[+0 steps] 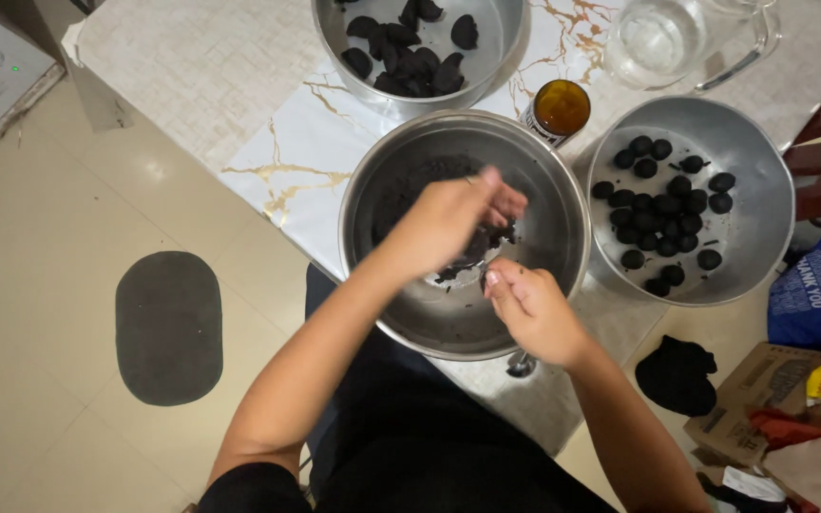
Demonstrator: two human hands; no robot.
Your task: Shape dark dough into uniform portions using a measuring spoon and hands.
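Left hand pinches dark mixture over the middle steel bowl. Right hand curls half-closed at the rim, holding nothing visible. Dark balls fill the right bowl.

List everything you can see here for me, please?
Middle steel bowl: one, silver, table centre, dark crumbs inside.
Right steel bowl: one, silver, holds black balls, about twenty.
Top steel bowl: one, silver, holds black flat pieces.
Jar: one, amber, between the bowls.
Glass jug: one, clear, top right.
Table: one, pale marble pattern.
Floor mat: one, dark oval, left.
Cardboard box: one, brown, lower right.
Left hand: in middle bowl, pinching dark material.
Right hand: over bowl's near rim.
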